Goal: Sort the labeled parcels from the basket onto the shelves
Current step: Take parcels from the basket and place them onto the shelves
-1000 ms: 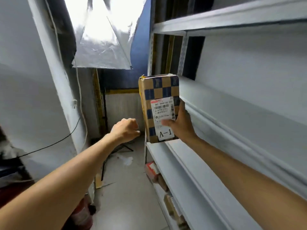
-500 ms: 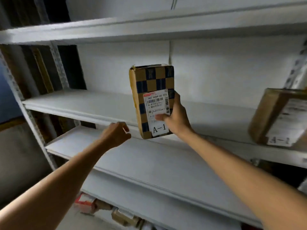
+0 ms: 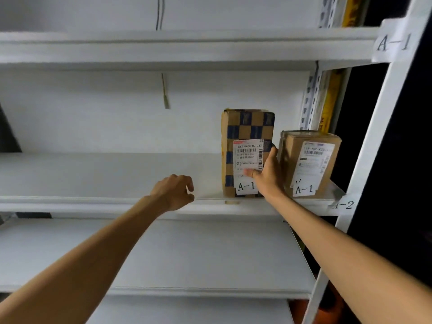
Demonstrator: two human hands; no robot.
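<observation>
Parking checkered parcel (image 3: 245, 125) upright on shelf (image 3: 93, 202) just beside other A-1 parcel (image 3: 311, 160), labels out for easy reading. Clasped in right grip (image 3: 268, 176); nothing in loosely curled left grip (image 3: 174, 191).

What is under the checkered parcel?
The white shelf: the checkered parcel seems to stand on it near its front edge. The right hand grips the parcel and covers its lower right corner, so contact there is hidden.

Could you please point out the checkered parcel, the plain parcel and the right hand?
checkered parcel (image 3: 250, 127): head view, upper front.
plain parcel (image 3: 313, 160): head view, shipping label.
right hand (image 3: 268, 176): head view, its back.
</observation>
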